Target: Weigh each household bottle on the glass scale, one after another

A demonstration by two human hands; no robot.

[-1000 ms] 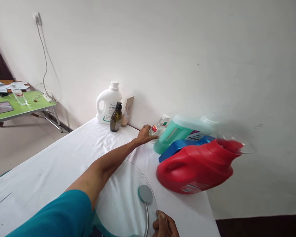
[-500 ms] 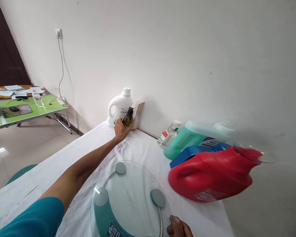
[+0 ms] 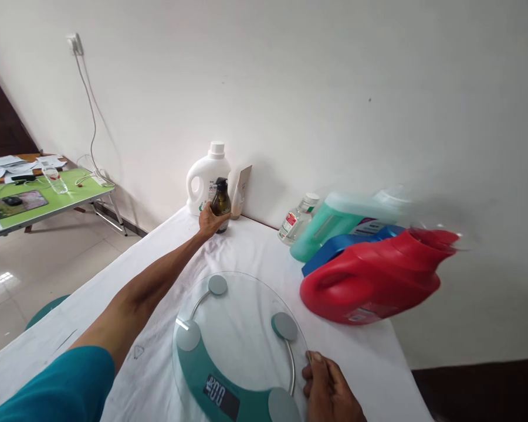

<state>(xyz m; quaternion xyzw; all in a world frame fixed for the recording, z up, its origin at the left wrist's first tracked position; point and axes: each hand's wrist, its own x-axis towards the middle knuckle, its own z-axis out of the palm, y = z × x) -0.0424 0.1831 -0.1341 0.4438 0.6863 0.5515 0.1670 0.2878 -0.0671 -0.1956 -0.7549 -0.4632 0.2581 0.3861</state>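
My left hand [image 3: 212, 220], at the far side of the table, is wrapped round a dark pump bottle [image 3: 221, 202], which stands nearly upright. Directly behind it is a white detergent jug [image 3: 202, 176] with a handle. A beige pouch-like pack [image 3: 241, 190] leans by the wall just right of the bottle. In front of me lies a round glass bathroom scale [image 3: 246, 357], its display lit with zeros. My right hand [image 3: 332, 387] has its thumb and fingers closed at the right rim of the glass.
Along the wall on the right stand a small transparent bottle [image 3: 297, 221], a green jug [image 3: 325, 228], a blue container [image 3: 325, 258] and a big red jug [image 3: 374, 281]. A white cloth [image 3: 158, 357] covers the table. Further left is a green folding table [image 3: 70, 202] with papers behind it.
My left hand now grips the pump bottle more fully, and the bottle stands straighter. More of the scale and my right hand shows, as the view has shifted. The scale's display is now readable.
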